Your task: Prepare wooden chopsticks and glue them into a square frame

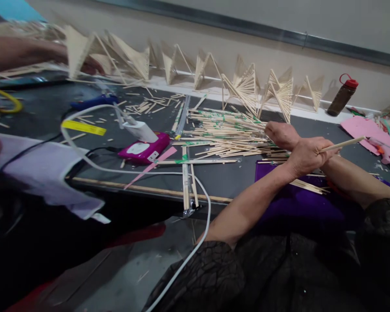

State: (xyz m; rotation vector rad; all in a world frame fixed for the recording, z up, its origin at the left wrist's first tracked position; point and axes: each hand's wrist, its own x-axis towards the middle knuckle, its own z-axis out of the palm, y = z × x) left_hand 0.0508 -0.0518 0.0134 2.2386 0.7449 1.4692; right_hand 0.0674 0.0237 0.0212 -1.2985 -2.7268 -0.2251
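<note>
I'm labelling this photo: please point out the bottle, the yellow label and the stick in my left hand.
Bottle (340,99): head view, on its dark body.
Yellow label (87,128): head view, on its face.
Stick (344,144): head view, on its exposed length.

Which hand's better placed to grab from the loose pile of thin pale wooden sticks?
Right, probably: right hand is at the pile; left hand, crossed over the right arm, holds a pale stick.
</note>
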